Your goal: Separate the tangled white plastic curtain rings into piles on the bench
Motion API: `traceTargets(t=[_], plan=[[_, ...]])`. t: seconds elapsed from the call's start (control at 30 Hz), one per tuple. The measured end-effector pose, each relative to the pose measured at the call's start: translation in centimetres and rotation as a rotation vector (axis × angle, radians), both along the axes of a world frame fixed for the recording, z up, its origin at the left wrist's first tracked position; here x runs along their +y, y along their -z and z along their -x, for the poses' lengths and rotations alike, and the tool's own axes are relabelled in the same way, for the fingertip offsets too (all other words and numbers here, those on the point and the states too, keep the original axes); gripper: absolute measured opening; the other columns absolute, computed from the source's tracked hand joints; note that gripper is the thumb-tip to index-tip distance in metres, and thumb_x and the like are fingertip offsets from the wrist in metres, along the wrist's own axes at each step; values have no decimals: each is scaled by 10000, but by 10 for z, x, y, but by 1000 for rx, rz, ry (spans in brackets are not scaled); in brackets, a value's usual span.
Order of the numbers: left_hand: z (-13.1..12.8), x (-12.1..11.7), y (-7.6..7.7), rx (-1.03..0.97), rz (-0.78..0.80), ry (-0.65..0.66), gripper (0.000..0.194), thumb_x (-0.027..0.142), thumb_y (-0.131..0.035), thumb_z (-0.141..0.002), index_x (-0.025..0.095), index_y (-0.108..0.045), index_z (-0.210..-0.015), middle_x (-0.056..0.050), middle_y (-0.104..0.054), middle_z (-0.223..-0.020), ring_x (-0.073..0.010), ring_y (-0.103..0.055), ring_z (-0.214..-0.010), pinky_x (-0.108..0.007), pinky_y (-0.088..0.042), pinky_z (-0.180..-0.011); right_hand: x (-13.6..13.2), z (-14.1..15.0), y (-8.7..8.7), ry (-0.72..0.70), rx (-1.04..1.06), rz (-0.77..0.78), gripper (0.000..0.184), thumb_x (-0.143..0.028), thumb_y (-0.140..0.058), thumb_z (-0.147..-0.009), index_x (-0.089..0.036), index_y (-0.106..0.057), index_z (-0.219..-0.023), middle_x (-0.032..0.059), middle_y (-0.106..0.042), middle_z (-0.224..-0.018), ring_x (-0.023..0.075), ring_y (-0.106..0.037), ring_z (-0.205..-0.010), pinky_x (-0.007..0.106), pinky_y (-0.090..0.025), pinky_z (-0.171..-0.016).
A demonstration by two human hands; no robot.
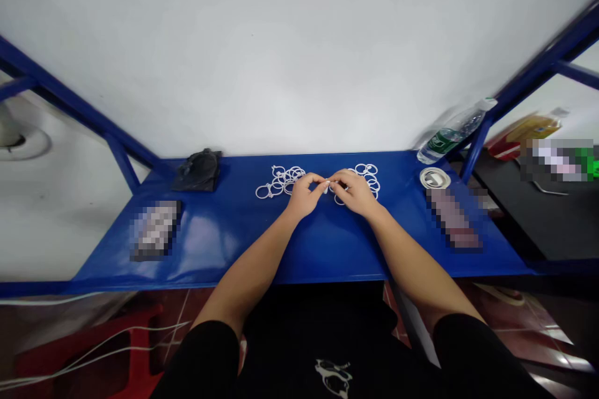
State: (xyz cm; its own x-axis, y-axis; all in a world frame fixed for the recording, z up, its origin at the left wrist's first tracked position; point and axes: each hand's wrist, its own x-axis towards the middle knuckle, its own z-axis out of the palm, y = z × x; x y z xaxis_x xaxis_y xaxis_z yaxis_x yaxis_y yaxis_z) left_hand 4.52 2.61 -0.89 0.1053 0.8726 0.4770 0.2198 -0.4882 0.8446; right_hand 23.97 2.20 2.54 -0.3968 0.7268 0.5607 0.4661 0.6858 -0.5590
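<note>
The left hand (306,195) and right hand (354,191) pinched a small white piece (326,184) between their fingertips, above the blue table (224,230), between left-side white rings (277,182) and right-side white rings (371,183).

On the bench (299,255), left rings (281,183) lie beside the left hand (306,195) and right rings (370,182) beside the right hand (358,192), a small piece (326,187) between the fingertips. Far left, a bag (199,171) is behind a blurred object (158,229); far right, a coil (435,178) is before a bottle (450,137). Behind is a wall (299,56).
</note>
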Motion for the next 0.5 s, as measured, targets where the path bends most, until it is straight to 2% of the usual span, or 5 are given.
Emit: traceTargets(t=[0.17, 0.23, 0.3, 0.4, 0.5], plan=[[5, 2, -2, 146, -90, 11, 198, 355, -642, -1020, 225, -765, -936, -47, -790, -964, -206, -730, -927, -384, -570, -910, 0, -4, -1, 68, -106, -1, 203, -327, -557, -1055, -229, -733, -1037, 68, -751, -963, 208, -672, -842, 338, -514, -764], [11, 5, -5, 283, -163, -65, 170, 323, -642, -1015, 242, -780, -957, -57, -794, -1026, -233, -720, -1010, -438, -534, -1007, 1, -8, -1, 146, -176, 12, 185, -311, -571, -1029, -223, -731, -1004, 69, -746, -952, 207, -666, -813, 331, -494, -742], [20, 8, -8, 433, -180, -214, 136, 305, -667, -992, 261, -796, -998, -73, -785, -1134, -277, -685, -1134, -496, -469, -1098, 3, -12, -3, 248, -255, 39, 165, -299, -589, -996, -218, -731, -977, 69, -747, -945, 214, -667, -820, 324, -474, -729], [34, 13, -8, 627, -69, -427, 210, 323, -734, -935, 274, -799, -1128, -111, -714, -1345, -359, -573, -1334, -585, -358, -1196, 6, -18, -7, 407, -368, 122, 153, -292, -597, -963, -221, -732, -955, 66, -763, -976, 227, -675, -872, 310, -439, -705], [44, 18, -3, 776, 72, -488, 327, 352, -739, -916, 284, -772, -1234, -136, -646, -1452, -400, -480, -1429, -669, -242, -1248, 8, -22, -10, 497, -452, 204, 151, -287, -594, -947, -226, -733, -938, 59, -773, -995, 226, -673, -867, 302, -394, -665]])
